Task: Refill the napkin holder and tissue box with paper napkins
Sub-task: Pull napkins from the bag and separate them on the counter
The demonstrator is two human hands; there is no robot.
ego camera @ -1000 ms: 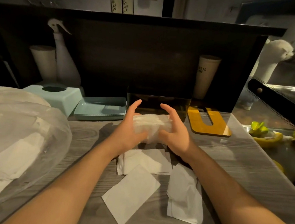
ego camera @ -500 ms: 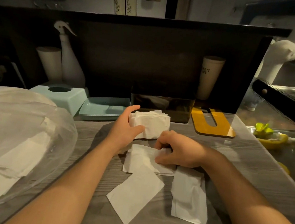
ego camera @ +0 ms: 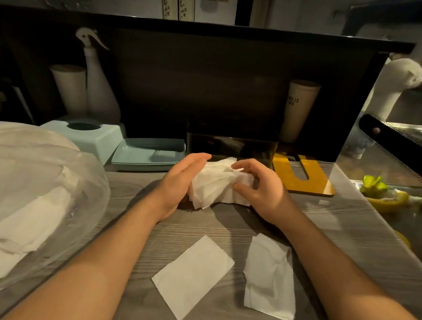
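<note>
A thick stack of white paper napkins (ego camera: 217, 187) is held just above the grey table between my two hands. My left hand (ego camera: 181, 182) presses flat against the stack's left side with straight fingers. My right hand (ego camera: 262, 187) grips the right end, fingers curled over the top and thumb at the front. Right behind the stack stands the dark napkin holder (ego camera: 231, 146), and its yellow U-shaped plate (ego camera: 305, 179) lies to its right. The pale blue tissue box (ego camera: 92, 136) sits upside down at the back left, its tray-like base (ego camera: 149, 153) beside it.
A large clear plastic bag (ego camera: 23, 189) with more napkins fills the left side. Two loose napkins (ego camera: 192, 275) (ego camera: 268, 274) lie on the table near me. A spray bottle (ego camera: 96, 83) and paper cups (ego camera: 298, 108) stand at the back. A metal tray with lemon scraps (ego camera: 390, 198) is to the right.
My right hand lifted the napkin pile off the table and brought it up to the stack that my left hand held. Both hands now close round one joined stack.
</note>
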